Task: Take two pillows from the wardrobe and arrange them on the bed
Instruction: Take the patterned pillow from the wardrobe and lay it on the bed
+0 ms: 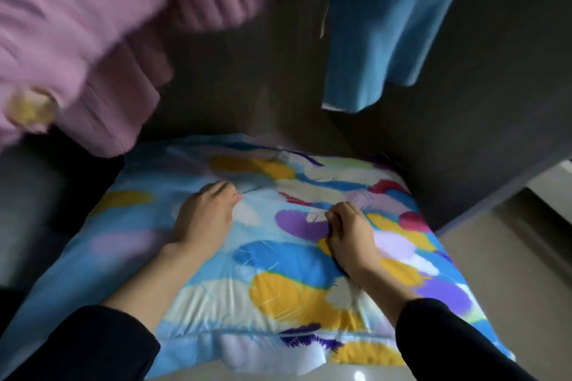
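Note:
A large pillow (278,281) with a light-blue cover printed with yellow, purple, red and white feathers lies in the bottom of the dark wardrobe (464,133), its near edge sticking out toward me. My left hand (204,216) rests on its top, fingers curled and pinching the fabric. My right hand (349,232) is closed on a fold of the cover near the middle. A second pillow with the same print (247,353) seems to lie under it at the front edge. Both sleeves are black.
A pink ribbed garment (93,40) hangs at the upper left and a blue garment (387,25) at the upper right, both just above the pillow. The wardrobe's dark side panel (495,189) stands at the right, with pale floor tiles (526,257) beyond it.

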`<state>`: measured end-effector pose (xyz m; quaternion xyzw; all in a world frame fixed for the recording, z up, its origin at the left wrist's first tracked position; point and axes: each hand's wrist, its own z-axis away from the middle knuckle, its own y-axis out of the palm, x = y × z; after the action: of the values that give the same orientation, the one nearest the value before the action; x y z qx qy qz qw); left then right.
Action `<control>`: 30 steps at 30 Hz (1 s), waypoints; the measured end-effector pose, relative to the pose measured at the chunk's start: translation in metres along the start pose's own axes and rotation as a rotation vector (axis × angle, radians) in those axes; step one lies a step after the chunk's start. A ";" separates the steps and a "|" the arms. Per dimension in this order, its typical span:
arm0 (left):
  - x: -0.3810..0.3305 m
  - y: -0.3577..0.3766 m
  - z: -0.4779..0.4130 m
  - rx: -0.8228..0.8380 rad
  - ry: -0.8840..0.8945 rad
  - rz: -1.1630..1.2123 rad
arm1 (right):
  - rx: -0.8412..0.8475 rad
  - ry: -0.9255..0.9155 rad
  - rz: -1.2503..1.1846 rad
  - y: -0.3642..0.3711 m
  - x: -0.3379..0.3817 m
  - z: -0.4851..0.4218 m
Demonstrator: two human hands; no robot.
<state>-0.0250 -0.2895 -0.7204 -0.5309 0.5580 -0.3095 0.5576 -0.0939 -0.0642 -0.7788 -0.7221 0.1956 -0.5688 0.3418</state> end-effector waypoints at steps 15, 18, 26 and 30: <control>-0.159 -0.175 0.098 0.305 0.068 0.210 | 0.115 0.304 0.050 -0.252 0.097 0.128; -0.182 -0.211 0.123 0.333 0.034 0.207 | 0.159 0.261 0.030 -0.290 0.115 0.157; -0.326 -0.255 0.164 0.326 0.028 0.194 | 0.058 0.218 0.184 -0.443 0.087 0.206; -0.421 -0.255 0.157 0.356 0.141 0.193 | -0.027 0.212 0.172 -0.540 0.053 0.203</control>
<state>0.1096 0.0812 -0.3867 -0.3453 0.5803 -0.3847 0.6293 0.0575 0.3277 -0.3800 -0.6431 0.2995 -0.6076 0.3570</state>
